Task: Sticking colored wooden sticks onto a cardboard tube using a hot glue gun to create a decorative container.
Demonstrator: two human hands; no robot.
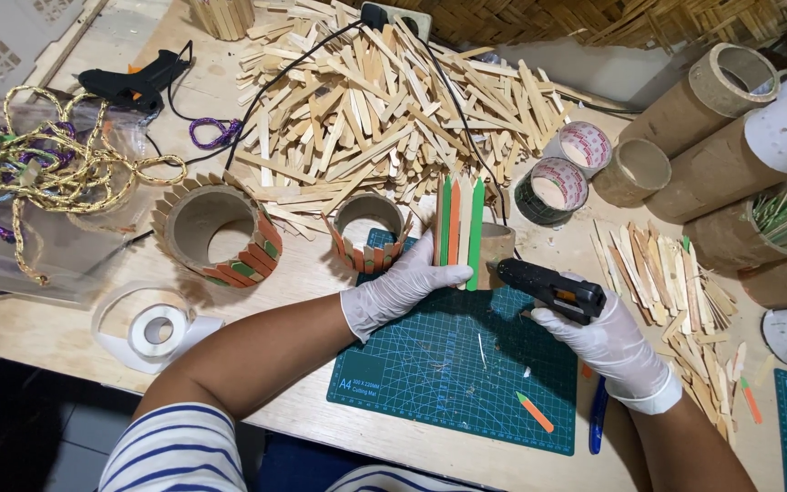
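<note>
Gluing step in hand: painted pointed sticks going onto a cardboard tube (495, 244) to build a picket-style ring. Left hand (403, 287), gloved, fingers curled shut around the tube and pressing the row of coloured sticks (460, 230) (green, orange, plain, green) upright against its side, over the top edge of the green cutting mat (453, 369) on the table (56, 337). Right hand (612, 342), gloved, fingers closed around a black glue gun (553, 287), nozzle aimed left and just beside the base of the sticks, nearly touching; can't tell if glue is coming out. Judgement: next move calls for a bead of glue on the bare tube beside the last green stick, then a fresh stick seated flush, tips level, held till set; the left grip must stay firm. Two finished-looking rings (218, 232) (368, 232) sit to the left, big heap of plain sticks (384, 100) behind, loose sticks (662, 273) right of the mat, one orange-green stick (536, 413) lying on the mat, second glue gun (134, 84) far left.
</note>
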